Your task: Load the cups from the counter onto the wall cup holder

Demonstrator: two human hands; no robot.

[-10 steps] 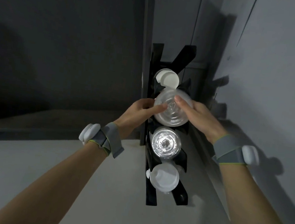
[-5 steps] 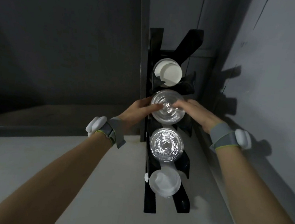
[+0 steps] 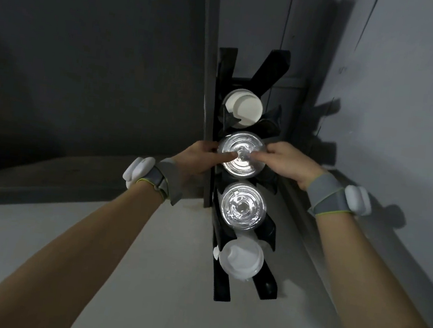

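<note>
A black wall cup holder (image 3: 221, 89) runs up the wall, seen from below. A white cup stack (image 3: 244, 107) fills its top slot. Below it sits a clear plastic cup stack (image 3: 242, 168), its round end facing me. My left hand (image 3: 197, 157) grips this stack from the left and my right hand (image 3: 284, 163) from the right, fingertips meeting on its face. A second clear cup stack (image 3: 242, 207) sits in the slot underneath, and a white cup stack (image 3: 242, 260) in the lowest slot.
A pale wall (image 3: 402, 131) stands close on the right, a dark wall (image 3: 87, 54) on the left. A vertical grey post (image 3: 207, 55) runs just left of the holder. A light surface (image 3: 67, 228) lies beyond my forearms.
Both hands have pushed the clear cup stack farther into the second slot, so it looks smaller and deeper. The view has tilted and the holder has shifted in frame.
</note>
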